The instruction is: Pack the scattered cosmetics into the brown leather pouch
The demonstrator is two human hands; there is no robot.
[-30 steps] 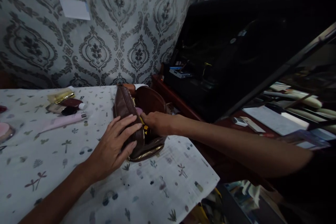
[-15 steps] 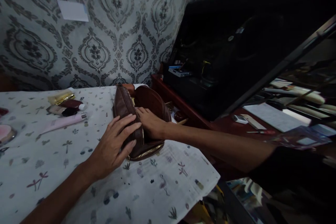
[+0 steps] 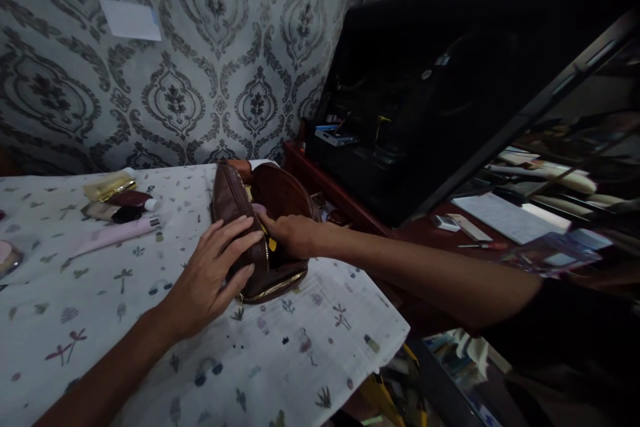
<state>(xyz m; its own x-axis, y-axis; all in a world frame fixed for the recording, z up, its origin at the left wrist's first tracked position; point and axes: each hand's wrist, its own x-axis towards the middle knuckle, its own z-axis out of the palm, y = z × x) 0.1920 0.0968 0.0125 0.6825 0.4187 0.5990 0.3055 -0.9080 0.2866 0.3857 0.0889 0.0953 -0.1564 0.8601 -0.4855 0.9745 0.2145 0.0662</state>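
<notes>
A brown leather zip pouch [image 3: 235,193] with a gold zipper lies unzipped on the printed cloth. My left hand [image 3: 213,267] rests flat along its near left side, fingers spread, fingertips at the zipped edge. Into the pouch's opening reaches my right hand [image 3: 295,235], its fingers bent and partly hidden. A small pinkish item [image 3: 259,209] shows by its fingertips, and a bit of yellow [image 3: 272,244] is visible just below them. Whether either is gripped is unclear.
Left of the pouch lie a pink tube [image 3: 117,235], a dark red tube [image 3: 134,200] and a gold-yellow tube [image 3: 110,185]. A round compact [image 3: 7,257] sits at the left edge. Behind on the right leans a large black panel [image 3: 425,100] above a dark red surface with papers [image 3: 510,217].
My right hand has shifted within the pouch, its fingers now more bent. Pinkish and yellow items have come into sight by it. My left hand stays on the pouch; the view has shifted slightly.
</notes>
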